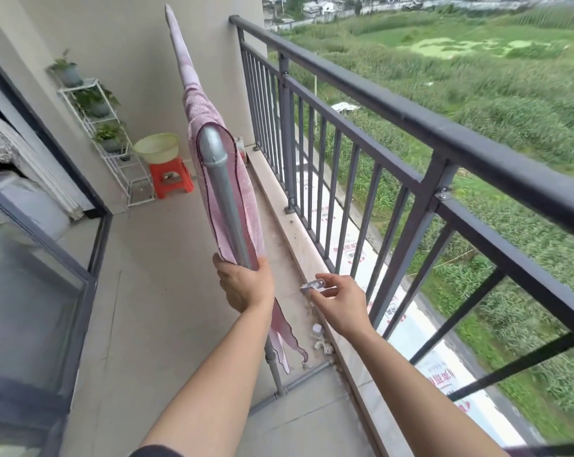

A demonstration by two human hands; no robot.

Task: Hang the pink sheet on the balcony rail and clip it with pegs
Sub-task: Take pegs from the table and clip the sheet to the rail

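A pink sheet (209,127) with a dark hem hangs over a grey metal rail (219,173) that runs away from me along the balcony. My left hand (244,285) grips the sheet's lower edge together with the rail's upright pole. To its right, my right hand (340,298) pinches a clear peg (313,286) between thumb and fingers, a short way from the sheet and not touching it. The sheet's tail (285,338) dangles below my left hand.
A dark balcony railing (443,133) runs along the right, above a stone ledge (279,206). More pegs (321,344) lie on the ledge by the pole's base. At the far end stand a red stool (170,179) with a green basin (157,148) and a white plant rack (114,153). Glass doors (31,258) line the left.
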